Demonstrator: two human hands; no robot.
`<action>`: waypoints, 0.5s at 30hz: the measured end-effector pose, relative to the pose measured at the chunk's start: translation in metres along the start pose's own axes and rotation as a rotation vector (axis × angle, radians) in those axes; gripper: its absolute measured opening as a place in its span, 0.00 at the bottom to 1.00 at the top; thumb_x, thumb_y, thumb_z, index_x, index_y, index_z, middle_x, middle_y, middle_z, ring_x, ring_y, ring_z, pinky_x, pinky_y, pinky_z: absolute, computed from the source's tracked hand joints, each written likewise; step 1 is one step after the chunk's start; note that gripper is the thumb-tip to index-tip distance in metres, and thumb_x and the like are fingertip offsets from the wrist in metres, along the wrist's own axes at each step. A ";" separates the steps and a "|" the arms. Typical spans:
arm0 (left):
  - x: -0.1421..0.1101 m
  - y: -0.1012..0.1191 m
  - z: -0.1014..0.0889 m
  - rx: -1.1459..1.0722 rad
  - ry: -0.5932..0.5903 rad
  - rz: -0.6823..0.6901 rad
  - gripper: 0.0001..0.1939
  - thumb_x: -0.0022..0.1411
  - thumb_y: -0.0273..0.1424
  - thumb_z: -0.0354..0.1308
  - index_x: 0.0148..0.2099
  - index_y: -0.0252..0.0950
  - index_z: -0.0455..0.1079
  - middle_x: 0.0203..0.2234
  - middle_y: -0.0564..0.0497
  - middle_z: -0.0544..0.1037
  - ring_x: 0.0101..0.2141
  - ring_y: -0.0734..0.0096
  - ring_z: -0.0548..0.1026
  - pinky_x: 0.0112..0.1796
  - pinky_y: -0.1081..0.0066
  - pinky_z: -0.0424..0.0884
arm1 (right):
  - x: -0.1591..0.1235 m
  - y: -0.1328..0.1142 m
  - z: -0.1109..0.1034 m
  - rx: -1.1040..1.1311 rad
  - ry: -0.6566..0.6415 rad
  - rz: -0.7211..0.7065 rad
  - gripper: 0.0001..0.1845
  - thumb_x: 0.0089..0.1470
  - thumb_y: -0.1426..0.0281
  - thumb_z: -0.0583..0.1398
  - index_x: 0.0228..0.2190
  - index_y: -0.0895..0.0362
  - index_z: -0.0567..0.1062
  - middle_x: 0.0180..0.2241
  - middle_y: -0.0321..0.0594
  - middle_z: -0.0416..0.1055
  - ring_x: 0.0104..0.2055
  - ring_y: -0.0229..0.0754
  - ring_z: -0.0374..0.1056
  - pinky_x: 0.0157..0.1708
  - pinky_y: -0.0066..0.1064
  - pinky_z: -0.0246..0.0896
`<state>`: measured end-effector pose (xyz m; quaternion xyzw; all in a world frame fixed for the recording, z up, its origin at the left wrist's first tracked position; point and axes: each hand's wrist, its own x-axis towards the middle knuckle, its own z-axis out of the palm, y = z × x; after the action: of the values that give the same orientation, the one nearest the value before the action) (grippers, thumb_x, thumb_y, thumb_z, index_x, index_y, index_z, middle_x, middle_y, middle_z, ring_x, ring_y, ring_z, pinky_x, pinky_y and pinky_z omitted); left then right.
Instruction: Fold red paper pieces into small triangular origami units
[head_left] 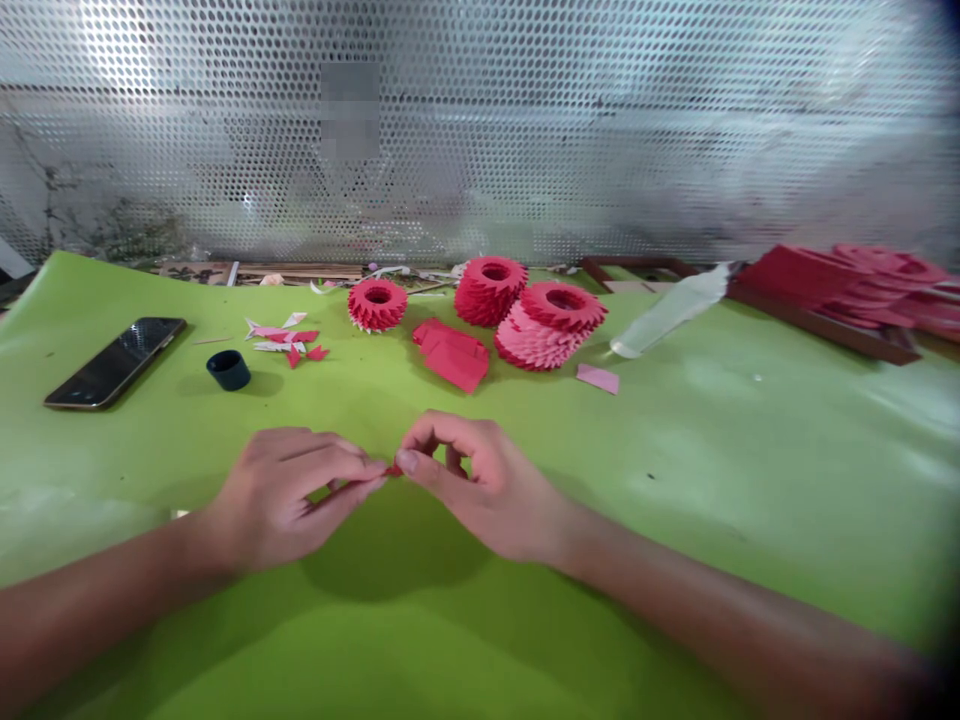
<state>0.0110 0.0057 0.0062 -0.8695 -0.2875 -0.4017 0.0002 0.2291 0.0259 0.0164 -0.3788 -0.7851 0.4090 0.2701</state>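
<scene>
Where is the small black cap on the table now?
In the head view, the small black cap stands on the green table left of centre, between the smartphone and the red and pink paper pieces, beyond the left hand.

Red folded-paper rings (489, 290), lime-green table cover (675, 480), silver perforated metal screen (480, 130)

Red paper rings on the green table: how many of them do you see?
3. One small ring sits left, one taller ring stands just right of it, and one ring sits on a pink ring at right.
</scene>
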 end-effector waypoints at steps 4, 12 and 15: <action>0.000 0.001 0.001 -0.014 0.021 -0.013 0.06 0.68 0.26 0.59 0.37 0.38 0.74 0.26 0.55 0.84 0.25 0.73 0.82 0.23 0.78 0.76 | -0.002 0.006 0.003 -0.055 0.077 -0.156 0.06 0.65 0.68 0.57 0.42 0.57 0.72 0.28 0.35 0.75 0.28 0.35 0.68 0.26 0.25 0.60; -0.003 0.001 0.000 -0.086 0.037 -0.069 0.05 0.66 0.23 0.60 0.37 0.35 0.74 0.26 0.52 0.84 0.26 0.73 0.82 0.27 0.79 0.77 | 0.000 0.014 0.000 -0.436 0.174 -0.584 0.08 0.67 0.71 0.57 0.40 0.58 0.78 0.29 0.37 0.79 0.30 0.36 0.72 0.31 0.27 0.63; -0.004 0.002 0.000 -0.109 0.038 -0.094 0.05 0.65 0.22 0.60 0.36 0.35 0.74 0.27 0.52 0.84 0.26 0.74 0.82 0.27 0.79 0.76 | 0.001 0.013 -0.002 -0.552 0.204 -0.667 0.09 0.66 0.69 0.58 0.40 0.57 0.79 0.28 0.36 0.80 0.28 0.36 0.71 0.30 0.28 0.62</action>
<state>0.0103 0.0026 0.0039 -0.8460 -0.3055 -0.4328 -0.0606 0.2348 0.0318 0.0065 -0.2008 -0.9135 0.0353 0.3521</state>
